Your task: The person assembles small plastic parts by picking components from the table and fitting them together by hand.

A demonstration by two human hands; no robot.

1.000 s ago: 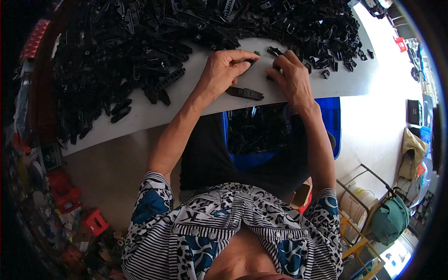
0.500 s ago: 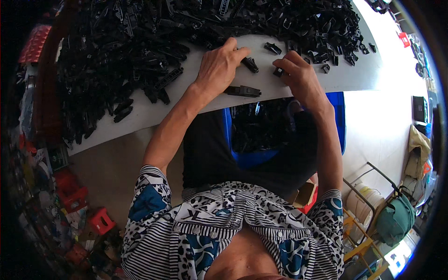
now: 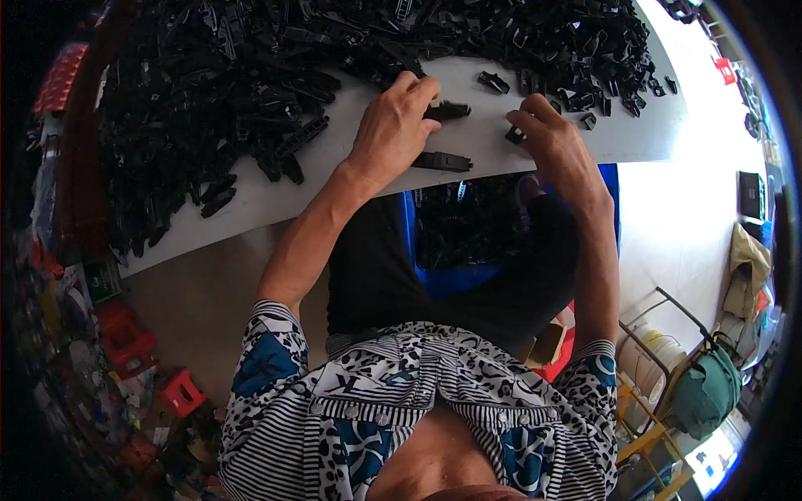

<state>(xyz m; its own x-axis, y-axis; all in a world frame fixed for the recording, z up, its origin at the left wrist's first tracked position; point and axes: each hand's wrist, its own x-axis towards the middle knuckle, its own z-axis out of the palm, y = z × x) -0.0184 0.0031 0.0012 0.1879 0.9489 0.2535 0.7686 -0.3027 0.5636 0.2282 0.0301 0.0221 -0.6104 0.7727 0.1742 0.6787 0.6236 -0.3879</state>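
My left hand [image 3: 396, 125] is closed on a long black plastic part [image 3: 451, 110], whose end sticks out to the right past my fingers. In my right hand [image 3: 547, 134] a small black plastic clip [image 3: 515, 134] is pinched between thumb and fingers, apart from the long part. Another long black part [image 3: 443, 161] lies on the white table [image 3: 493, 154] by its front edge, just below my left hand. A single small black piece [image 3: 494, 82] lies on the table beyond the gap between my hands.
A large heap of long black parts [image 3: 225, 92] covers the table's left and back. Smaller black pieces [image 3: 593, 50] are piled at the back right. Below the table edge, between my legs, stands a blue bin [image 3: 612, 209] with black parts in it. Red stools [image 3: 181, 392] stand at the lower left.
The long part in my left hand has turned from slanting downward to nearly level. My right hand has moved slightly right with the clip, widening the gap between them.
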